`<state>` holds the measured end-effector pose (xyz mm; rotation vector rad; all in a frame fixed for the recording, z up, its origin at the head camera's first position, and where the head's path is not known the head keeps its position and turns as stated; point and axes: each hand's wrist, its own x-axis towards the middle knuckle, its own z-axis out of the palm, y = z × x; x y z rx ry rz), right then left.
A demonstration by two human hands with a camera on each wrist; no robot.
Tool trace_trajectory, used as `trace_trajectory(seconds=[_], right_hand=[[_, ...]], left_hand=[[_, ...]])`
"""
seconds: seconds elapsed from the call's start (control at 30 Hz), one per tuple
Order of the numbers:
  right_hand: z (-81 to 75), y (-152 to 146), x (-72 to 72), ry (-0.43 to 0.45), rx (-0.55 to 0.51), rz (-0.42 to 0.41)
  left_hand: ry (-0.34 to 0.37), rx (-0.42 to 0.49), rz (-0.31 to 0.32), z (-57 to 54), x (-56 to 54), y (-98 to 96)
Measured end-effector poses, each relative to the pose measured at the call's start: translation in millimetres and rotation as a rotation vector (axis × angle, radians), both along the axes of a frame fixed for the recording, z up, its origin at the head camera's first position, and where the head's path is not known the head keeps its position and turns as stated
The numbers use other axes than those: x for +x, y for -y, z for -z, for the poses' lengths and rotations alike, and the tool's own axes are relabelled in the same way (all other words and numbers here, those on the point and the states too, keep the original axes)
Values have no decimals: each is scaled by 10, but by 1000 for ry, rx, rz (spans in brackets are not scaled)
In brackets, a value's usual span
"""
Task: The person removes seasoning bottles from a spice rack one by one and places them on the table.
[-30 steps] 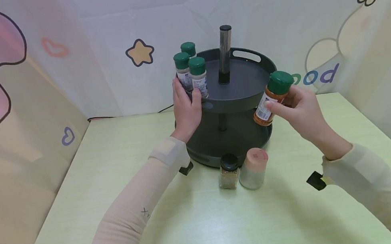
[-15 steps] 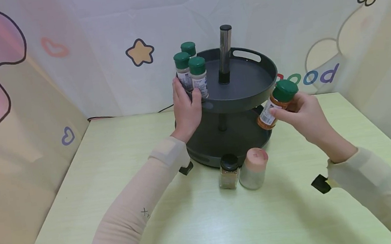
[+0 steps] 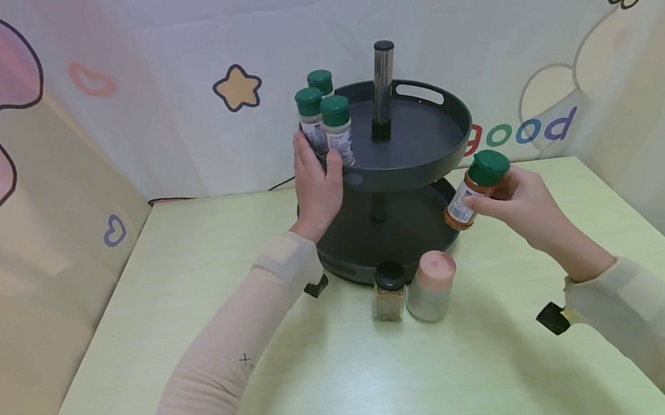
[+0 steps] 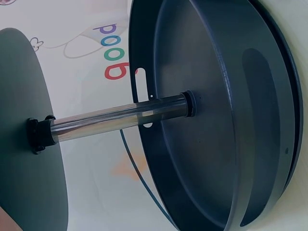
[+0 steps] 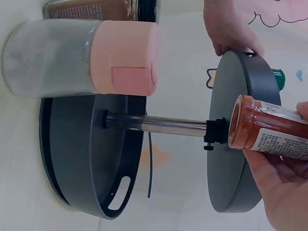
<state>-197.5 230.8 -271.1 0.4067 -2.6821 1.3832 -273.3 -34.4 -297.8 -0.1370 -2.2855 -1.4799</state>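
Observation:
My right hand (image 3: 526, 206) grips a spice bottle (image 3: 468, 197) with a green cap and white label. Reddish-orange contents show in the right wrist view, where the base of the bottle (image 5: 245, 124) faces the stand. It is tilted, in the air at the right side of a dark two-tier turntable (image 3: 409, 177). My left hand (image 3: 319, 185) rests on the outer left side of the upper tier, fingers and thumb extended along the wall. Just above it stand several green-capped spice bottles (image 3: 338, 131) on that tier. Skin shows only in a corner of the left wrist view.
In front of the lower tier stand a small black-capped jar (image 3: 389, 293) and a clear jar with a pink lid (image 3: 431, 292). A metal post (image 3: 383, 89) rises through the upper tier (image 3: 411, 144). The light table (image 3: 244, 354) meets a printed curtain (image 3: 174, 116) behind.
My right hand and its spice bottle have moved down and slightly right, away from the upper tier's rim. The left hand stays in place, and the bottles by it have not moved.

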Motion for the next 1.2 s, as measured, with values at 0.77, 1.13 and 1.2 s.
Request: trace_trajectory(seconds=[0.77, 1.13, 1.2], right_hand=[[137, -88, -24, 61, 50, -15], [177, -116, -29, 131, 118, -47], [185, -125, -31, 142, 118, -54]], left_hand=[[-5, 3, 4, -20, 2, 4], [-24, -4, 7, -12, -1, 7], [-32, -6, 7, -7, -4, 6]])
